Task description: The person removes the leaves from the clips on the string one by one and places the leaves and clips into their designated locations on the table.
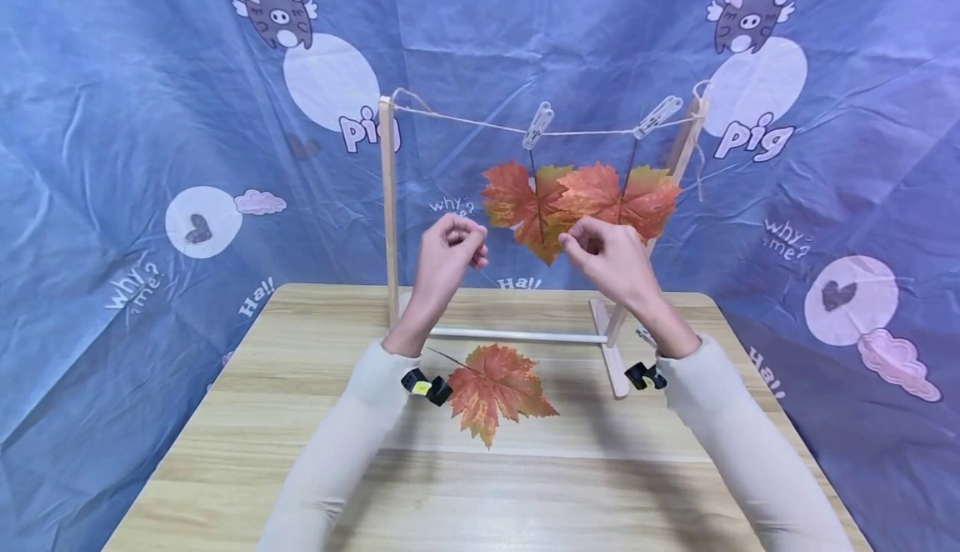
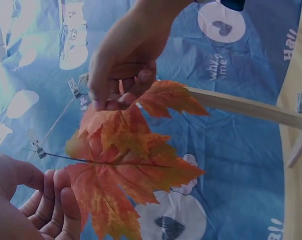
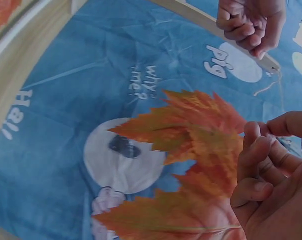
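Two orange-red maple leaves hang by their stems from white clothespins on a string: the left leaf (image 1: pixel 517 198) under one clothespin (image 1: pixel 537 125), the right leaf (image 1: pixel 652 202) under another clothespin (image 1: pixel 658 117). My left hand (image 1: pixel 448 250) hovers left of the left leaf, fingers loosely curled, nothing seen in them. My right hand (image 1: pixel 611 256) is in front of the leaves and covers part of the right leaf. Its thumb and index tips come together close by the leaf edges (image 3: pixel 210 130), with no leaf seen between them. A third maple leaf (image 1: pixel 498 389) lies on the table between my forearms.
A wooden frame with a left post (image 1: pixel 390 210) and a right post (image 1: pixel 686 148) carries the string (image 1: pixel 480 121). Its white crossbar (image 1: pixel 517 336) runs low above the table (image 1: pixel 225 452). Another clothespin (image 1: pixel 646 336) lies by my right wrist. A blue printed cloth (image 1: pixel 465 27) hangs behind.
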{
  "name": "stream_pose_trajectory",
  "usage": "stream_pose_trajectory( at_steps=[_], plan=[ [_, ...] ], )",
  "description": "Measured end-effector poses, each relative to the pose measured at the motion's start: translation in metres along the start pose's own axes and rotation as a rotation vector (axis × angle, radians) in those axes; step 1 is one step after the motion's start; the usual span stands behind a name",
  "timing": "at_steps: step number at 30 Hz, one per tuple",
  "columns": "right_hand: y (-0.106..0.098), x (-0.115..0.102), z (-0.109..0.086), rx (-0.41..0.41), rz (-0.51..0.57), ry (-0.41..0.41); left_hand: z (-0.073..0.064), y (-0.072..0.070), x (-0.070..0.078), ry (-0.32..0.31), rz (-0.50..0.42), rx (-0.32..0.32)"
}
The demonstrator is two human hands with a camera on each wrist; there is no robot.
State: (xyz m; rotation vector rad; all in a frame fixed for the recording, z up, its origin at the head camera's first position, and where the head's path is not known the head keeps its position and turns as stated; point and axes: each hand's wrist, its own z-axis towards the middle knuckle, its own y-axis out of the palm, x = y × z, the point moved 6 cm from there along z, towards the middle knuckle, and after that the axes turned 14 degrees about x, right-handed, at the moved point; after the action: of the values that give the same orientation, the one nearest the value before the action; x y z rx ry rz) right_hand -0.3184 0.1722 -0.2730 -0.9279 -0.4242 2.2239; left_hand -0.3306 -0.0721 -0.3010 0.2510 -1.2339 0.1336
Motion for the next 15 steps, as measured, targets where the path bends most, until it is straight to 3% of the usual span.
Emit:
stream_pose_trajectory(
  at_steps=[15],
  plan=[
    [-0.014,-0.036,0.051,0.036,0.063,-0.053,0.024,0.023,0.030,0.131,-0.061,0.024]
  ],
)
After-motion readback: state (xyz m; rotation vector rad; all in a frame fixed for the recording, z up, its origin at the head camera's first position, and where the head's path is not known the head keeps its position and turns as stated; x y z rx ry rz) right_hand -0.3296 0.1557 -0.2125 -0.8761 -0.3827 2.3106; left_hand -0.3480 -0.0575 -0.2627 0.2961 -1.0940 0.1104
